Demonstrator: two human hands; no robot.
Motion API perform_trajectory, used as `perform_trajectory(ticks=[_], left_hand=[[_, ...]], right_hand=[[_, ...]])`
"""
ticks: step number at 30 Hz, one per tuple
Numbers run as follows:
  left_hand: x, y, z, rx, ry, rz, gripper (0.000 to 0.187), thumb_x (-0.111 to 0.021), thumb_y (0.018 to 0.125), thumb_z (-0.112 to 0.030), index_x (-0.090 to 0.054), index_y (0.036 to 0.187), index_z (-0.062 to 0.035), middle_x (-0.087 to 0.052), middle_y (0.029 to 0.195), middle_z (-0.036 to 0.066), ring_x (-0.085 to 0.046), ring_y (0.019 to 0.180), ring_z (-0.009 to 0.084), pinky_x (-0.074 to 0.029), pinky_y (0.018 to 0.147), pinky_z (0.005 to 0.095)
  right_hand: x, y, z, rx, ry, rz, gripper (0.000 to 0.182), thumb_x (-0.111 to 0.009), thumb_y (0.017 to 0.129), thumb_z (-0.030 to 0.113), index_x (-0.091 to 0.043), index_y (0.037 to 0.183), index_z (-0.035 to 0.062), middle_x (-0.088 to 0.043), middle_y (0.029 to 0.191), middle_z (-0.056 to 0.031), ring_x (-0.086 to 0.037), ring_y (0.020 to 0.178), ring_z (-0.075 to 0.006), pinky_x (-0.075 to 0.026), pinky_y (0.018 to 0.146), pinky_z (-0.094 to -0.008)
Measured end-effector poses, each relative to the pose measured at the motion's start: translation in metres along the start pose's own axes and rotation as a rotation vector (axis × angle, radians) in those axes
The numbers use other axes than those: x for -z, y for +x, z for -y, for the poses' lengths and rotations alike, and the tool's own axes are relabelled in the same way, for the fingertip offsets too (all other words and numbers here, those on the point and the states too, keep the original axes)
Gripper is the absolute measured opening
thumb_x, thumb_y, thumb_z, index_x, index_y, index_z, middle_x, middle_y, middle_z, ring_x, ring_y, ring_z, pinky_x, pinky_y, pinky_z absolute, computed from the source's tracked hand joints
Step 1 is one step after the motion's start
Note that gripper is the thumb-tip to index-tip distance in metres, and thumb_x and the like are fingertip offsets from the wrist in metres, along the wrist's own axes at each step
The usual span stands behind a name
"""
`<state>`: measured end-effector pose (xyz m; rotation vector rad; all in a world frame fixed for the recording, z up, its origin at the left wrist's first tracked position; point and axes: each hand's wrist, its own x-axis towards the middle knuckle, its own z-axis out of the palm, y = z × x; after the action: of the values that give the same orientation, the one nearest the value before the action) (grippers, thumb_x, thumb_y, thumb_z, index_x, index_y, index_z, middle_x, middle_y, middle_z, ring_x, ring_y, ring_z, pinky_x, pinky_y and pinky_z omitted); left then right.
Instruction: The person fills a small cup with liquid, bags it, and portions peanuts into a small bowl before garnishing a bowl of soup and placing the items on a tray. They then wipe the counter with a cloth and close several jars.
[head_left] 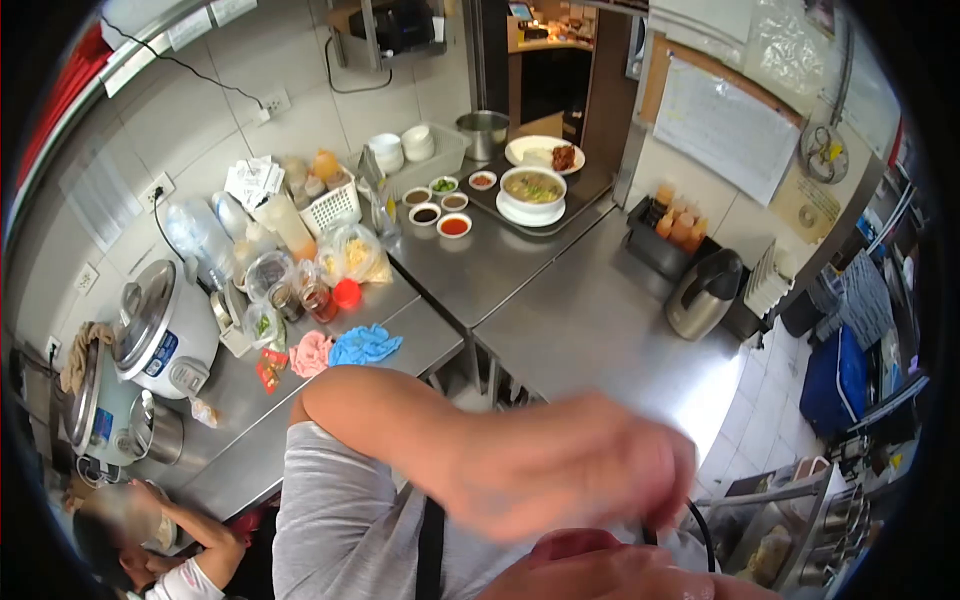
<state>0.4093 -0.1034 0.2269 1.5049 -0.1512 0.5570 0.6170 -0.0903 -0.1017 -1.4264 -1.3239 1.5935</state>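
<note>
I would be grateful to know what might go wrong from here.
The soup bowl looks quite full, so a jolt might spill it. The open red sauce dish sits close to the dark sauce dish; a careless reach could tip either. The blue cloth, near the left arm, might get brushed aside.

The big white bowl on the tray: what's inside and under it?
The bowl holds soup topped with green bits; anything deeper is covered. Beneath is a white plate, its middle hidden, resting on the tray.
</note>
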Motion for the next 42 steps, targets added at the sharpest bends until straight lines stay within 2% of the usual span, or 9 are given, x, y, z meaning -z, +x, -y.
perform_trajectory(ticks=[3, 6, 9, 13, 16, 22, 28, 37, 42], left_hand=[[-0.024, 0.022, 0.006, -0.176, -0.118, 0.173, 0.044, -0.022, 0.091, -0.032, -0.047, 0.074, -0.0001, -0.047, 0.062, 0.005, -0.045, 0.058, 0.0137, -0.037, 0.055, 0.0255], [-0.036, 0.038, 0.027, -0.325, -0.225, 0.061, 0.038, -0.027, 0.091, -0.028, -0.046, 0.073, -0.0009, -0.048, 0.063, 0.004, -0.044, 0.055, 0.0129, -0.037, 0.051, 0.0255], [-0.021, 0.048, 0.026, 0.106, -0.332, 0.215, 0.055, -0.021, 0.088, -0.047, -0.048, 0.071, -0.0017, -0.041, 0.052, 0.001, -0.036, 0.042, 0.0075, -0.026, 0.038, 0.0196], [0.006, 0.036, 0.076, 0.283, -0.444, -0.009, 0.045, -0.030, 0.089, -0.041, -0.047, 0.069, -0.0042, -0.037, 0.050, 0.000, -0.032, 0.039, 0.0069, -0.022, 0.033, 0.0195], [0.048, 0.000, 0.113, 0.446, -0.665, -0.353, 0.035, -0.037, 0.088, -0.033, -0.044, 0.066, -0.0063, -0.035, 0.050, -0.001, -0.027, 0.036, 0.0054, -0.018, 0.029, 0.0188], [0.178, -0.143, 0.182, 0.292, -0.830, -1.040, 0.025, -0.041, 0.084, -0.029, -0.043, 0.065, -0.0132, -0.034, 0.053, -0.004, -0.028, 0.039, 0.0056, -0.019, 0.029, 0.0168], [0.192, -0.257, 0.195, 0.220, -1.008, -1.468, 0.018, -0.040, 0.083, -0.022, -0.046, 0.069, -0.0124, -0.041, 0.059, -0.001, -0.031, 0.041, 0.0059, -0.021, 0.029, 0.0164], [0.202, -0.329, 0.185, -0.088, -1.151, -1.393, 0.024, -0.038, 0.085, -0.024, -0.049, 0.071, -0.0081, -0.048, 0.064, 0.004, -0.036, 0.044, 0.0083, -0.024, 0.031, 0.0166], [0.207, -0.350, 0.196, -0.058, -1.079, -1.448, 0.026, -0.037, 0.085, -0.026, -0.051, 0.071, -0.0094, -0.046, 0.062, 0.003, -0.037, 0.047, 0.0090, -0.026, 0.035, 0.0176]], right_hand=[[0.020, -0.006, -0.017, -0.049, 0.028, -0.061, 0.036, -0.049, 0.080, 0.017, -0.045, 0.113, 0.0012, -0.056, 0.083, -0.0038, -0.053, 0.071, -0.0110, -0.043, 0.064, -0.0242], [0.036, -0.003, -0.036, -0.039, 0.060, -0.072, 0.037, -0.049, 0.081, 0.018, -0.044, 0.114, 0.0024, -0.056, 0.085, -0.0035, -0.053, 0.071, -0.0107, -0.042, 0.063, -0.0239], [0.043, -0.001, -0.035, -0.014, 0.085, -0.056, 0.038, -0.049, 0.081, 0.019, -0.043, 0.115, 0.0029, -0.056, 0.087, -0.0037, -0.053, 0.072, -0.0106, -0.042, 0.063, -0.0238], [0.043, 0.005, -0.019, 0.101, 0.099, -0.042, 0.039, -0.049, 0.081, 0.020, -0.042, 0.116, 0.0031, -0.056, 0.088, -0.0044, -0.053, 0.073, -0.0109, -0.042, 0.064, -0.0238], [0.039, 0.017, -0.003, 0.142, 0.118, -0.018, 0.040, -0.049, 0.081, 0.021, -0.042, 0.116, 0.0032, -0.056, 0.089, -0.0050, -0.053, 0.074, -0.0111, -0.042, 0.064, -0.0238], [0.015, 0.073, 0.048, 0.014, 0.054, -0.005, 0.038, -0.049, 0.081, 0.019, -0.043, 0.114, 0.0021, -0.055, 0.097, -0.0084, -0.055, 0.079, -0.0155, -0.043, 0.068, -0.0249], [-0.035, 0.170, 0.118, 0.103, -0.091, 0.202, 0.040, -0.050, 0.081, 0.023, -0.043, 0.115, 0.0012, -0.054, 0.096, -0.0061, -0.054, 0.076, -0.0120, -0.042, 0.065, -0.0226], [-0.148, 0.280, 0.154, 0.102, -0.218, 0.567, 0.041, -0.049, 0.081, 0.023, -0.043, 0.115, 0.0010, -0.054, 0.090, -0.0028, -0.053, 0.074, -0.0090, -0.041, 0.061, -0.0217], [-0.164, 0.307, 0.137, 0.076, -0.263, 0.700, 0.041, -0.049, 0.081, 0.025, -0.043, 0.115, 0.0025, -0.054, 0.092, -0.0035, -0.053, 0.075, -0.0095, -0.042, 0.061, -0.0221]])
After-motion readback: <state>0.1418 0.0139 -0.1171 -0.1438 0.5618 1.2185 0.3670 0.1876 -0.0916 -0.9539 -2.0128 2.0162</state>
